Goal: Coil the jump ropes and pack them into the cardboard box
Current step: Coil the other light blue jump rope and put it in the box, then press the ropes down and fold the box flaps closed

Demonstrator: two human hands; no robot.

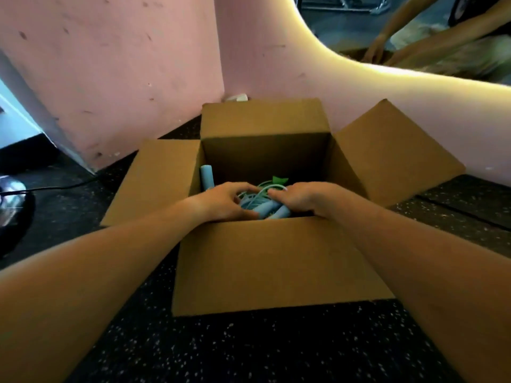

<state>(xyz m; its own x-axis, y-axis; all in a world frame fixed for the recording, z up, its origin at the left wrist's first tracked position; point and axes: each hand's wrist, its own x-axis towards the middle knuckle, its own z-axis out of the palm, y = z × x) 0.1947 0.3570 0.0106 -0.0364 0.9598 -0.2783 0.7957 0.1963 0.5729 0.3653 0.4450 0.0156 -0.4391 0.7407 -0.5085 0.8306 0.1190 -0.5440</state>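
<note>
both hands reach into the open cardboard box [276,258] on the dark speckled floor [249,349], the left hand [221,203] and right hand [298,199] with fingers curled around a coiled light blue jump rope [258,201] and its handles. another blue handle [207,176] stands against the box's left wall, with something green [279,180] at the far side.

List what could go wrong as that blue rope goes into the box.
1. The left hand and right hand grip the blue jump rope loosely bundled; letting go could let the coil spring open.
2. It may tangle with the green item below it.
3. The upright blue handle against the cardboard box wall could snag a loop.
</note>
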